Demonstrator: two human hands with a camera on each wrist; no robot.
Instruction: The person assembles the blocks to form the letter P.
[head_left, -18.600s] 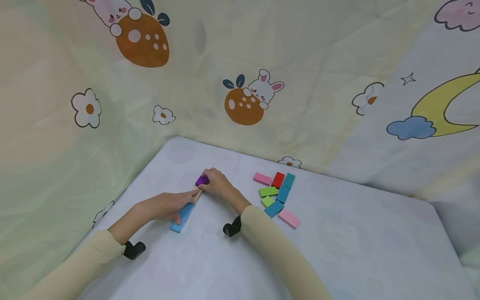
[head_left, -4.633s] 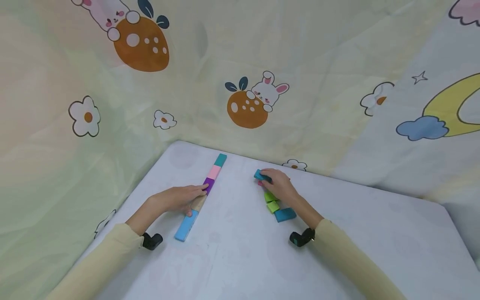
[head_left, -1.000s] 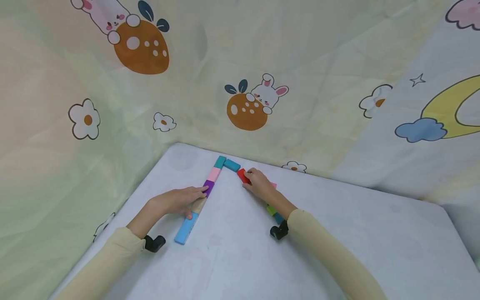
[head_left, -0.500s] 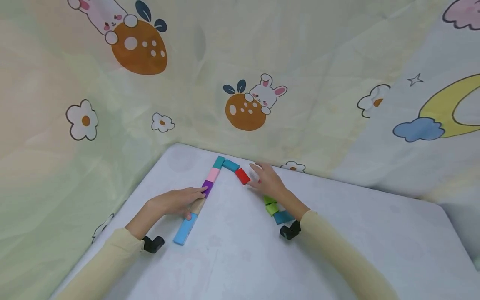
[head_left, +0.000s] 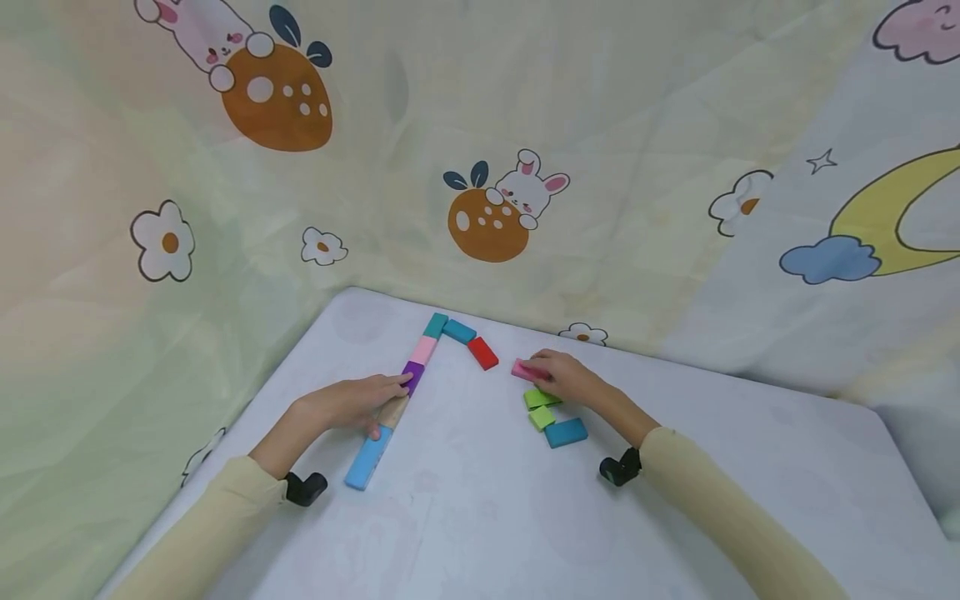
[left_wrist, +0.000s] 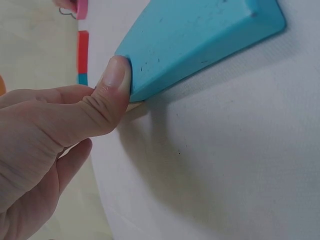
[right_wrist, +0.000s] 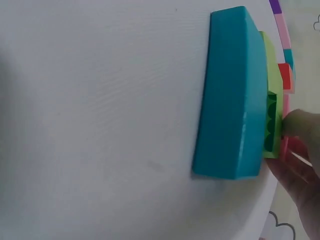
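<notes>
My left hand (head_left: pixel 348 404) rests along a slanting row of blocks, thumb by the light blue block (head_left: pixel 367 460) and fingertips on the purple block (head_left: pixel 412 377). A wood-coloured block (head_left: pixel 393 412) lies between these two. Beyond the purple one come a pale pink block (head_left: pixel 423 350) and a green-teal block (head_left: pixel 436 325). From that far end, a blue-teal block (head_left: pixel 459 332) and a red block (head_left: pixel 483 353) angle off to the right. My right hand (head_left: pixel 573 379) pinches a pink block (head_left: pixel 523 370), partly covered by its fingers.
Just nearer than the right hand lie lime green blocks (head_left: pixel 542 418) and another blue-teal block (head_left: pixel 566 432), large in the right wrist view. A patterned cloth (head_left: pixel 600 208) rises behind the white table (head_left: pixel 480 517).
Since the oldest frame the row has grown by pink, green-teal, blue-teal and red blocks. My right hand has let go of the red block, moved right and gripped a pink one.
</notes>
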